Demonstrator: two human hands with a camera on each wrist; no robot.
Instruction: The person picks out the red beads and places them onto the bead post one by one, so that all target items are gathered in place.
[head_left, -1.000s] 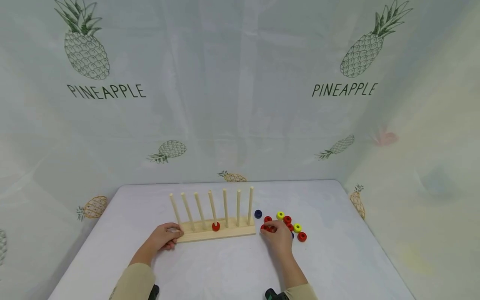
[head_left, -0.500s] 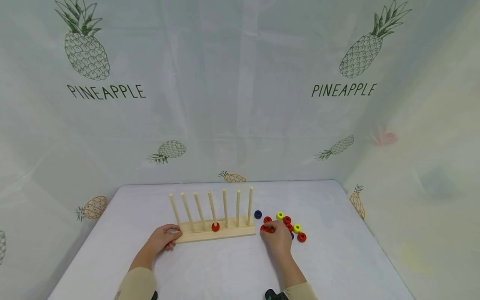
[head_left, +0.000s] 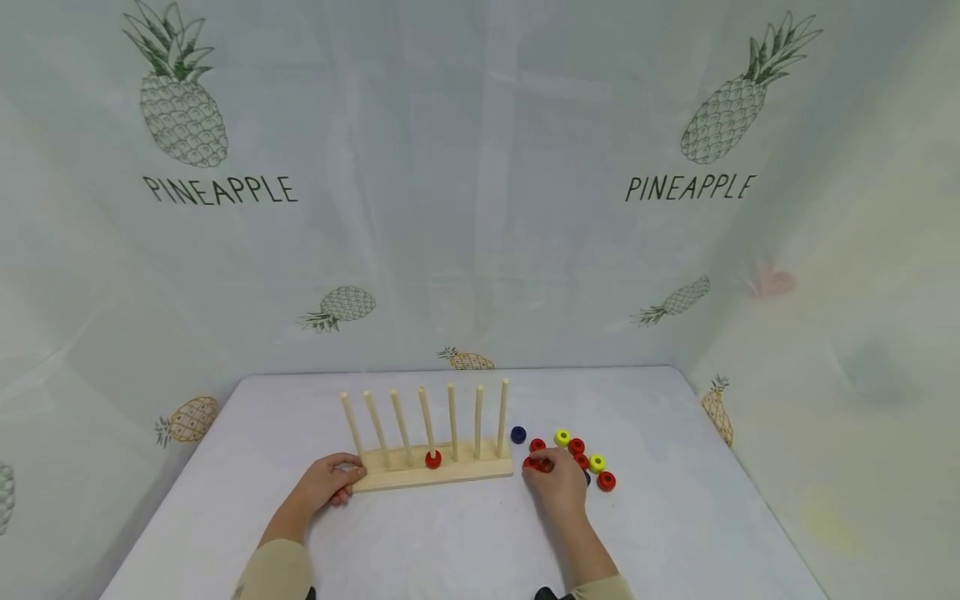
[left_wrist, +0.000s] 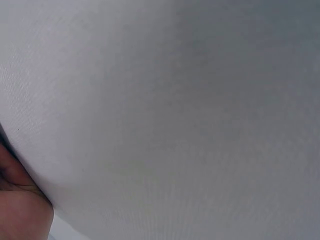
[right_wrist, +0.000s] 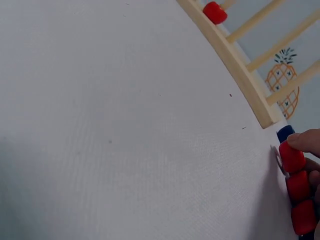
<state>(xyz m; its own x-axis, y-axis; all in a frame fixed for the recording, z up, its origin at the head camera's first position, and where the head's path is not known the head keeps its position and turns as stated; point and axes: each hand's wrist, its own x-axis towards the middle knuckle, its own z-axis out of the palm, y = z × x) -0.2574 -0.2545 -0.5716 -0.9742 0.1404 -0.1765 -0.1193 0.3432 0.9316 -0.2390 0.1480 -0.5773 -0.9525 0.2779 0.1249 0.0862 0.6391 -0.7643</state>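
Note:
A wooden peg stand with a row of upright pegs lies across the table. One red bead sits at the foot of its middle peg. My left hand grips the stand's left end; only part of that hand enters the left wrist view. To the right of the stand, my right hand pinches a red bead between thumb and finger, low over the table. More red beads lie right beside it, partly under the fingers. In the head view the hand hides some beads.
Around my right hand lie loose beads: a dark blue bead near the stand's right end, a yellow bead, another yellow bead and a red bead at the outer right. A white cloth covers the table.
The head view has tilted slightly, so everything sits a little lower in it. Both hands keep their places, and the beads and stand have not visibly moved.

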